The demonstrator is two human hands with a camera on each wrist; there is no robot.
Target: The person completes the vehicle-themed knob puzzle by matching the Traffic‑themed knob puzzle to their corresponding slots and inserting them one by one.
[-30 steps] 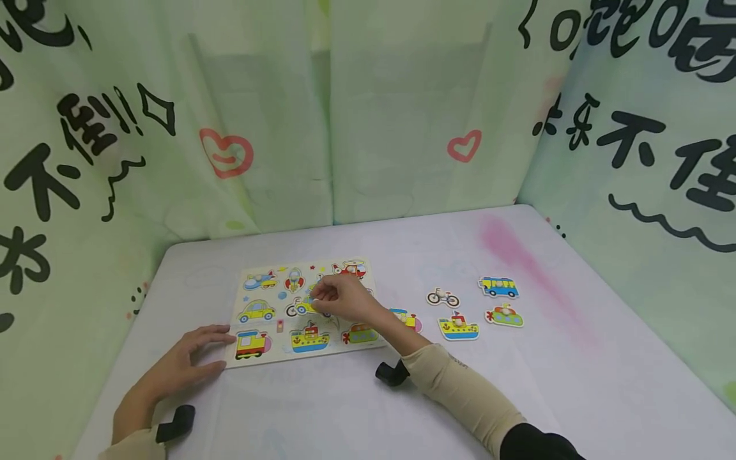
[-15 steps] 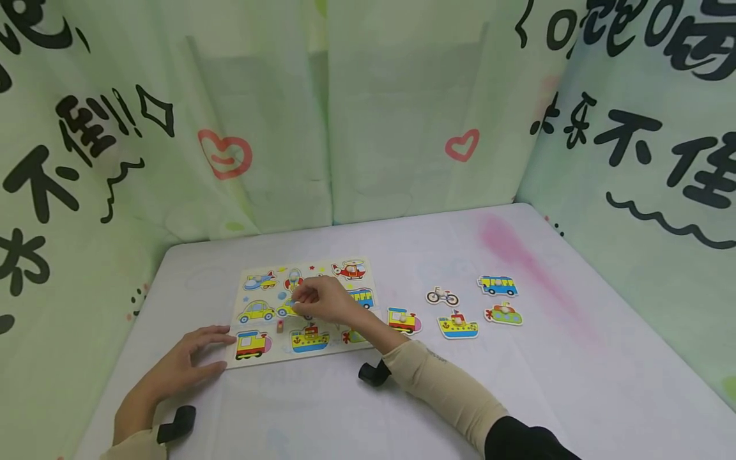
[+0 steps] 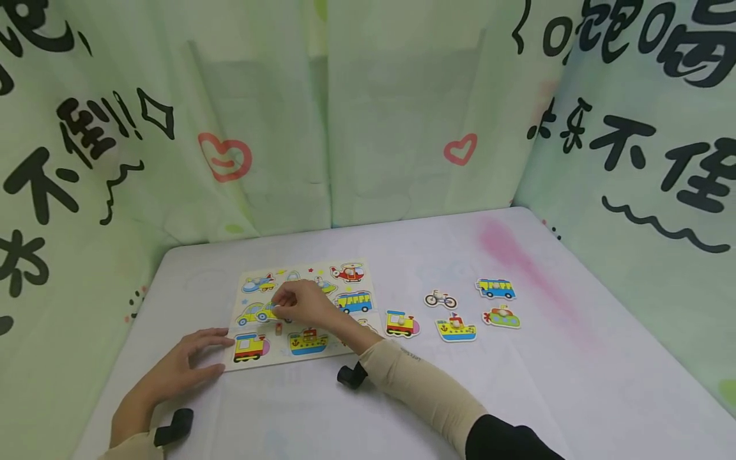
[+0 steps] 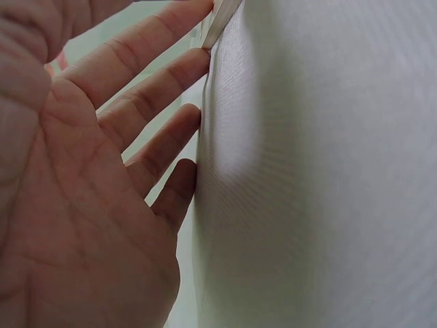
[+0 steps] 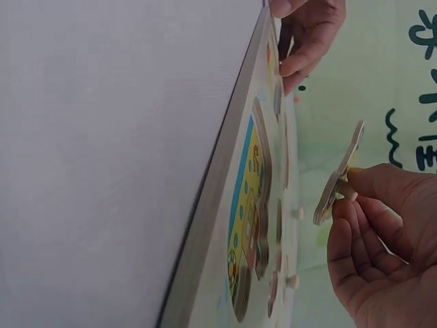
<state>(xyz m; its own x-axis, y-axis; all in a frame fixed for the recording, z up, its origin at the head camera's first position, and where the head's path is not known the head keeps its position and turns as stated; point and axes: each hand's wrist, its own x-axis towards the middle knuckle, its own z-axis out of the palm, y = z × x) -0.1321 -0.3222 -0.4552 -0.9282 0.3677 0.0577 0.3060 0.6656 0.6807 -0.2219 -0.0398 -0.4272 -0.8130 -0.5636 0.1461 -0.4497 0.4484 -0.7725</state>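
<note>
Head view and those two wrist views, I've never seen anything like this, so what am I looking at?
There is no machine, just a person's bare left hand and right hand. The head picture is taken from the person's head, looking forward and down. The other two are taken from each wrist, so hands look close and the table seems tipped. On the table lies a puzzle board, with five loose pieces to its right: bicycle, bus, train, ship and submarine. The left hand rests at the board's left edge. The right hand holds a yellow car by its knob, above the board.
</note>
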